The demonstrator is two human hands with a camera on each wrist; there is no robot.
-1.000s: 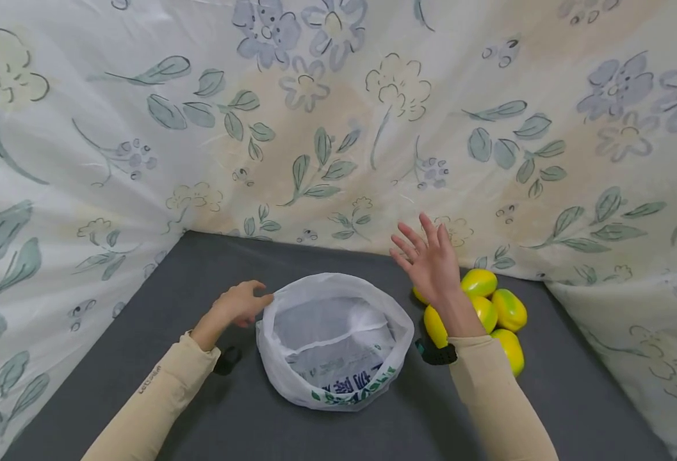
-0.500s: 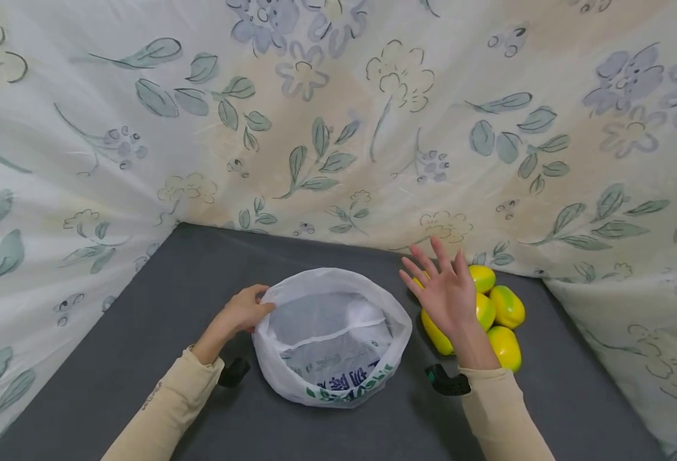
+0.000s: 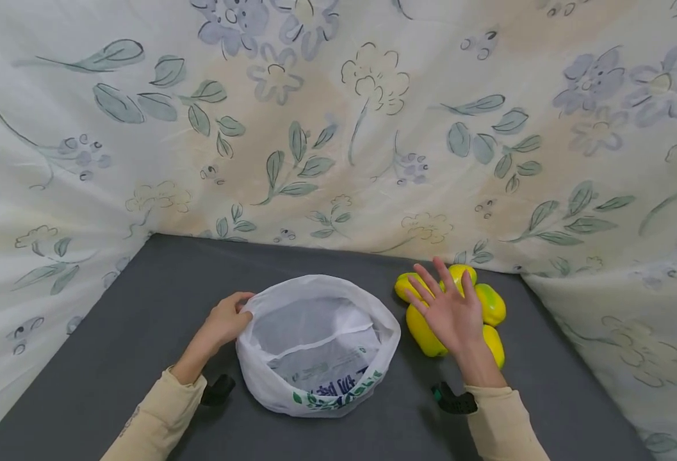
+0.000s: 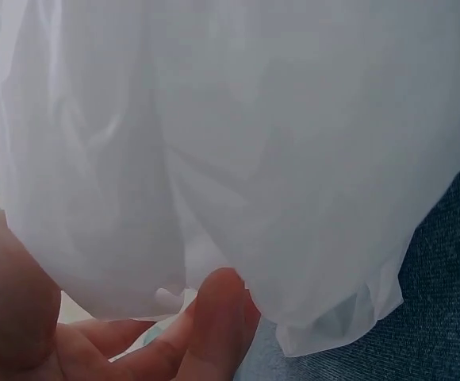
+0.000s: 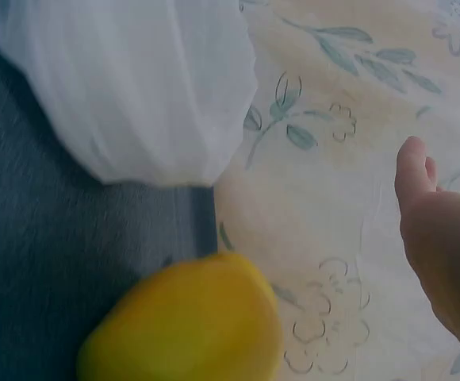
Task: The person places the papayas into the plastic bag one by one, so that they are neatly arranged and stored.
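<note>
A white plastic bag [image 3: 318, 346] with green and dark blue print stands on the dark surface, its mouth wide and facing up. My left hand [image 3: 223, 320] pinches the left side of its rim; in the left wrist view, the fingertips [image 4: 218, 309] meet the bag's edge. My right hand [image 3: 453, 314] hovers to the right of the bag, fingers spread and holding nothing. Several yellow mangoes [image 3: 424, 330] with green patches lie below and around it, some partly hidden by the hand. One mango [image 5: 186, 325] looms large in the right wrist view.
A dark grey cloth [image 3: 107, 358] covers the work surface. Floral fabric [image 3: 338, 128] hangs behind it and along both sides. A black wrist device [image 3: 456, 400] sits at my right wrist, another device [image 3: 218, 390] at my left.
My left hand has reached the bag's rim and taken hold of it. The right hand has come lower and nearer, still spread. The whole head view has shifted slightly.
</note>
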